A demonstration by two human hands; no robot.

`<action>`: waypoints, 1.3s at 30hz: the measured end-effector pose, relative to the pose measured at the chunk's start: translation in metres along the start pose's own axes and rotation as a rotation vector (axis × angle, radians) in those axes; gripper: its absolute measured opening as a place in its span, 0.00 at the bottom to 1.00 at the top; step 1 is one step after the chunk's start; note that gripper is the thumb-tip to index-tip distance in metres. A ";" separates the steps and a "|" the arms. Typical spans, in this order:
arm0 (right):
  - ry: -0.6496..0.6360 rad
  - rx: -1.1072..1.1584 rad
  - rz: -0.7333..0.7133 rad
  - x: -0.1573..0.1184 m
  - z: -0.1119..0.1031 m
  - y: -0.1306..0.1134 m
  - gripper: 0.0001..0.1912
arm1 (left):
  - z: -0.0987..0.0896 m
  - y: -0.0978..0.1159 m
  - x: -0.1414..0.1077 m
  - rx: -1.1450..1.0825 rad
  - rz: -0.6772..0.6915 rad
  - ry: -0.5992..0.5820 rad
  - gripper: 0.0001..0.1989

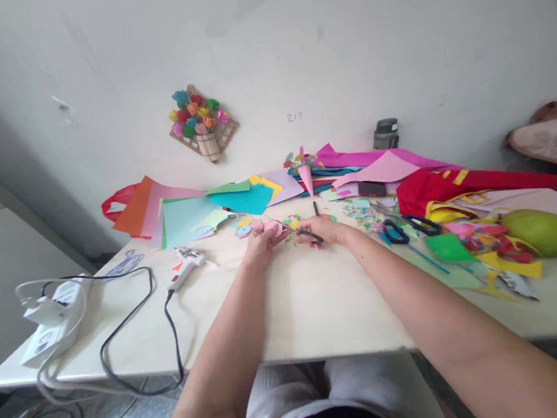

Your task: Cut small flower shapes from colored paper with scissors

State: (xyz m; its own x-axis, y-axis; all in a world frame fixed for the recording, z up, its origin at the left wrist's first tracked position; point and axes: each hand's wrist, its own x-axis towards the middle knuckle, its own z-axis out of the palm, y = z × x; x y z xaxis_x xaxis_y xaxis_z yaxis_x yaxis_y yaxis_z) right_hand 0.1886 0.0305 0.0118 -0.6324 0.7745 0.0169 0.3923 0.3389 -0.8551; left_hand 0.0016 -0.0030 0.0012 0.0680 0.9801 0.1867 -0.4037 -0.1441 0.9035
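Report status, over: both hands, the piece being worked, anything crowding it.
Left grip: on pink paper. Right grip: on dark-handled scissors, blades at the paper. Small paper scraps crowd close by; glue gun lies apart.

a small pink paper piece (pixel 274 227) sits pinched in your left hand (pixel 261 241); dark-handled scissors (pixel 316 237) rest in your right hand (pixel 325 230), blades pointing left at the paper.

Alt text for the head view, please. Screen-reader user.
At a cluttered craft table, a person's left hand holds pink paper while the right hand holds scissors. Coloured sheets lie beyond, a glue gun to the left, scraps to the right. A flower decoration hangs on the wall.
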 end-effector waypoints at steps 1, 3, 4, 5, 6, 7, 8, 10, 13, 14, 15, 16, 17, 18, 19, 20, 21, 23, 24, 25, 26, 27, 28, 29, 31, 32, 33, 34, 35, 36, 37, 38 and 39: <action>-0.006 0.001 -0.004 0.000 0.000 0.000 0.13 | 0.000 0.000 0.000 -0.001 0.000 -0.001 0.10; -0.013 0.004 -0.008 0.000 0.000 0.000 0.13 | 0.000 0.000 0.000 -0.004 -0.003 -0.002 0.10; -0.014 0.005 -0.008 0.000 -0.001 0.000 0.13 | 0.000 0.000 0.000 -0.005 -0.007 -0.002 0.10; -0.014 0.008 -0.006 -0.001 -0.001 -0.001 0.13 | 0.000 0.000 0.000 -0.006 -0.012 0.000 0.10; -0.012 0.011 -0.003 -0.001 -0.001 -0.002 0.13 | 0.000 0.000 0.000 -0.007 -0.016 0.004 0.11; -0.010 0.013 0.002 -0.002 -0.001 -0.003 0.13 | 0.000 0.000 0.000 -0.006 -0.021 0.007 0.11; -0.007 0.015 0.009 -0.003 -0.001 -0.005 0.13 | 0.001 0.000 0.000 -0.007 -0.021 0.011 0.10; -0.001 0.021 0.027 -0.005 0.000 -0.009 0.13 | 0.001 0.001 0.000 -0.011 -0.017 0.014 0.10; 0.009 0.033 0.048 -0.008 0.000 -0.013 0.13 | 0.001 0.001 -0.001 -0.009 -0.021 0.004 0.11; 0.010 0.037 0.050 -0.008 0.000 -0.014 0.13 | 0.001 0.001 -0.001 -0.004 -0.025 -0.001 0.11; 0.010 0.039 0.050 -0.009 0.000 -0.014 0.13 | 0.000 0.001 -0.001 0.001 -0.028 -0.006 0.11; 0.007 0.042 0.047 -0.009 0.000 -0.015 0.13 | 0.000 0.001 -0.001 0.005 -0.029 -0.009 0.11; 0.004 0.045 0.044 -0.009 -0.001 -0.015 0.13 | 0.000 0.001 -0.001 0.009 -0.031 -0.011 0.11; 0.001 0.047 0.042 -0.010 -0.001 -0.015 0.13 | -0.001 0.001 -0.001 0.012 -0.034 -0.010 0.11; 0.000 0.047 0.042 -0.010 -0.001 -0.015 0.13 | -0.001 0.001 -0.001 0.012 -0.035 -0.007 0.11; -0.001 0.045 0.043 -0.010 -0.001 -0.016 0.13 | 0.000 0.001 -0.001 0.012 -0.036 -0.004 0.11; -0.002 0.042 0.044 -0.010 -0.001 -0.016 0.13 | 0.000 0.001 -0.001 0.012 -0.037 -0.001 0.11; -0.004 0.037 0.041 -0.011 -0.002 -0.016 0.13 | 0.000 0.001 -0.001 0.014 -0.039 0.002 0.12; -0.007 0.037 0.038 -0.011 -0.002 -0.016 0.13 | 0.000 0.001 -0.001 0.011 -0.039 0.002 0.12; -0.008 0.039 0.036 -0.011 -0.002 -0.016 0.12 | 0.000 0.001 -0.001 0.011 -0.041 0.002 0.12; -0.007 0.041 0.036 -0.010 -0.002 -0.016 0.12 | 0.000 0.001 -0.001 0.010 -0.042 0.002 0.12; -0.005 0.047 0.038 -0.010 -0.002 -0.016 0.12 | 0.000 0.000 -0.001 0.008 -0.042 0.002 0.11; -0.005 0.055 0.045 -0.010 -0.002 -0.016 0.12 | 0.000 0.000 -0.001 0.006 -0.041 0.002 0.11; -0.006 0.063 0.051 -0.010 -0.002 -0.016 0.12 | 0.000 0.000 -0.001 0.003 -0.039 0.003 0.11; -0.007 0.074 0.063 -0.011 -0.001 -0.017 0.12 | 0.000 0.000 -0.001 -0.004 -0.035 0.004 0.10; -0.007 0.076 0.069 -0.012 -0.002 -0.019 0.12 | 0.000 0.000 -0.001 -0.007 -0.036 0.007 0.10; -0.005 0.075 0.075 -0.013 -0.002 -0.020 0.12 | 0.000 0.000 -0.002 -0.006 -0.039 0.009 0.11; -0.003 0.073 0.081 -0.014 -0.002 -0.021 0.11 | 0.001 0.000 -0.002 -0.004 -0.041 0.011 0.11; 0.000 0.072 0.087 -0.015 -0.002 -0.023 0.11 | 0.001 0.000 -0.002 -0.001 -0.042 0.011 0.11; 0.000 0.072 0.092 -0.016 -0.002 -0.024 0.11 | 0.002 0.001 -0.003 0.003 -0.042 0.012 0.11; -0.001 0.075 0.094 -0.016 -0.003 -0.024 0.10 | 0.002 0.001 -0.003 0.006 -0.040 0.014 0.12; -0.003 0.082 0.097 -0.017 -0.003 -0.024 0.10 | 0.002 0.002 -0.003 0.008 -0.037 0.017 0.12; -0.008 0.090 0.099 -0.017 -0.003 -0.024 0.10 | 0.003 0.002 -0.003 0.009 -0.035 0.022 0.11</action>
State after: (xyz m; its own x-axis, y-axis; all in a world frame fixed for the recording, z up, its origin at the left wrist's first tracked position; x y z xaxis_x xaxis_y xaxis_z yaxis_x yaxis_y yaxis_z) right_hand 0.1920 0.0111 0.0334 -0.5991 0.7973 -0.0733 0.3916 0.2119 -0.8954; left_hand 0.0030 -0.0066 0.0032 0.0618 0.9873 0.1460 -0.3933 -0.1104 0.9127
